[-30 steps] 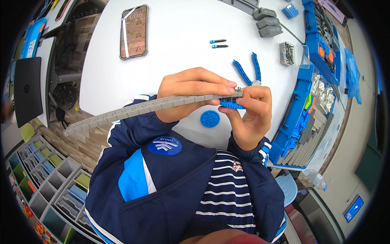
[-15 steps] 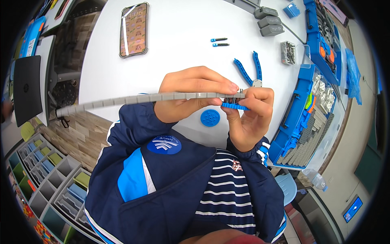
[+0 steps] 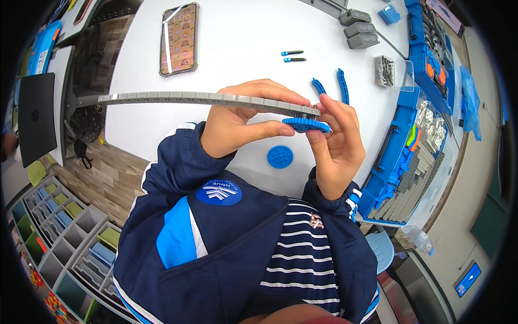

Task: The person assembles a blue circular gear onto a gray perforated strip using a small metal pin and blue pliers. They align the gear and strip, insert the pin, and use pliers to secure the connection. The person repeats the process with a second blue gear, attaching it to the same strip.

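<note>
A long grey beam (image 3: 178, 98) stretches leftward from my two hands. Beneath its right end sits a blue gear (image 3: 305, 125), joined to it by short dark pins (image 3: 305, 112). My left hand (image 3: 237, 116) grips the beam, its thumb against the gear's left rim. My right hand (image 3: 337, 146) pinches the beam's right end and the gear between thumb and fingers. On the white table below lies a second blue gear (image 3: 280, 156). Just beyond my right hand are the blue handles (image 3: 343, 86) of a plier-like tool, whose head is hidden by my fingers.
A phone (image 3: 179, 39) lies at the far left of the table. Two small black-and-blue pins (image 3: 294, 56) lie at the back centre. Grey blocks (image 3: 360, 29), a clear box of small parts (image 3: 384, 71) and a blue parts case (image 3: 391, 156) stand at right.
The beam's far left end has swung away from me, and the gear has tilted to show more of its face. My right fingers have shifted upward around the beam's end.
</note>
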Motion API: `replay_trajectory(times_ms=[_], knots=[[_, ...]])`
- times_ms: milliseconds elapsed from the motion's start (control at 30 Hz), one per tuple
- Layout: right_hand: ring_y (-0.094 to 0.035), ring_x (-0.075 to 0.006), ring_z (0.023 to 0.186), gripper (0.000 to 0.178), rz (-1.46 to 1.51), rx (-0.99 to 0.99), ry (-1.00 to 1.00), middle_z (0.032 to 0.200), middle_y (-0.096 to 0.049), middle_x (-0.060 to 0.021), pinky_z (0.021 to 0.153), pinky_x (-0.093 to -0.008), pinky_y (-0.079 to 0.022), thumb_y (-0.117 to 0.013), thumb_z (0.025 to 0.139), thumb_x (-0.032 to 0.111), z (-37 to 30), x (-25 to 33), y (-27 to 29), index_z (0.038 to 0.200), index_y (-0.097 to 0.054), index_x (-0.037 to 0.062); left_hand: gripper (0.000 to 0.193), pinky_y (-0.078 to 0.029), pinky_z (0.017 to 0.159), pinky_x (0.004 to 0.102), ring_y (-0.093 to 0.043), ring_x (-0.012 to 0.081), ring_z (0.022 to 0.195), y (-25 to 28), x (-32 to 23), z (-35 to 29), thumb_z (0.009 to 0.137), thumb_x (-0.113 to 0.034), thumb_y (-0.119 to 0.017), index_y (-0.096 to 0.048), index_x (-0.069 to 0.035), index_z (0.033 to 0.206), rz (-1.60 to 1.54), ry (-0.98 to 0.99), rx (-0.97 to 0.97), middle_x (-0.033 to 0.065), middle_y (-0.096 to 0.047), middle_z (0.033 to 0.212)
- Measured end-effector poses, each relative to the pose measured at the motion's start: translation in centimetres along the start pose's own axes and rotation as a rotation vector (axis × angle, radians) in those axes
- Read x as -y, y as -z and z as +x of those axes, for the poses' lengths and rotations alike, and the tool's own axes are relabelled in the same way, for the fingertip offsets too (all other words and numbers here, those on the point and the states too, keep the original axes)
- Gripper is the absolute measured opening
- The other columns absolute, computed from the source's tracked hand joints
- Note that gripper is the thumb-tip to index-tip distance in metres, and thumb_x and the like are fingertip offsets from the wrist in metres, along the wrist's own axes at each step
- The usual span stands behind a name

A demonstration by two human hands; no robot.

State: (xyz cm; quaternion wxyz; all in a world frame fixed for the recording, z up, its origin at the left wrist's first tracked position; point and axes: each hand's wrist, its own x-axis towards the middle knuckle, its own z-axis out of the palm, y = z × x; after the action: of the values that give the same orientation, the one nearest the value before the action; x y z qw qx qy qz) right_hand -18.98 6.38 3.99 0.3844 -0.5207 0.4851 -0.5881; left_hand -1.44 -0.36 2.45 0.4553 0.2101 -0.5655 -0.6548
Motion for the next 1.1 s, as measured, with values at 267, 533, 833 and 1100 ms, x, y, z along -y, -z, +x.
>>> replay_trajectory(times_ms=[267, 533, 833, 1100], knots=[[-0.065, -0.0167, 0.089, 0.035, 0.153, 0.204, 0.01, 0.109, -0.058, -0.0119, 0.071, -0.0253, -0.058, -0.078, 0.079, -0.001, 0.0, 1.0, 1.9, 0.113, -0.068, -0.0036, 0.037, -0.058, 0.082, 0.0325, -0.071, 0.0258, 0.098, 1.0, -0.7, -0.3, 0.073, -0.007, -0.082, -0.071, -0.002, 0.108, 0.165, -0.221, 0.199, 0.0162, -0.072, 0.109], [-0.063, -0.0169, 0.082, 0.033, -0.104, 0.173, 0.21, 0.096, -0.064, -0.0074, 0.065, -0.026, -0.051, -0.08, 0.074, 0.001, -0.5, 2.0, 1.8, 0.106, -0.074, 0.0061, 0.035, -0.059, 0.083, 0.0326, -0.07, 0.0275, 0.102, 0.7, -0.7, -0.3, 0.075, -0.005, -0.08, -0.071, 0.0, 0.108, 0.031, -0.305, 0.257, 0.0173, -0.07, 0.11], [-0.063, -0.0211, 0.085, 0.033, -0.069, 0.118, 0.222, 0.1, -0.056, -0.0104, 0.077, -0.0326, -0.056, -0.074, 0.075, -0.009, -0.6, 2.6, 0.7, 0.104, -0.074, 0.0056, 0.036, -0.058, 0.087, 0.0347, -0.069, 0.0286, 0.102, -1.0, -0.6, -0.2, 0.074, -0.006, -0.083, -0.071, 0.0, 0.106, -0.01, -0.311, 0.112, 0.0149, -0.066, 0.105], [-0.066, -0.0284, 0.097, 0.028, 0.03, 0.133, 0.113, 0.106, -0.056, -0.0148, 0.085, -0.0356, -0.055, -0.072, 0.083, -0.003, -0.3, 2.3, 1.0, 0.111, -0.068, -0.0012, 0.042, -0.056, 0.077, 0.0323, -0.069, 0.0261, 0.093, -0.8, -0.8, -0.1, 0.066, -0.008, -0.09, -0.071, 0.0, 0.102, 0.108, -0.378, 0.071, 0.0119, -0.066, 0.096]])
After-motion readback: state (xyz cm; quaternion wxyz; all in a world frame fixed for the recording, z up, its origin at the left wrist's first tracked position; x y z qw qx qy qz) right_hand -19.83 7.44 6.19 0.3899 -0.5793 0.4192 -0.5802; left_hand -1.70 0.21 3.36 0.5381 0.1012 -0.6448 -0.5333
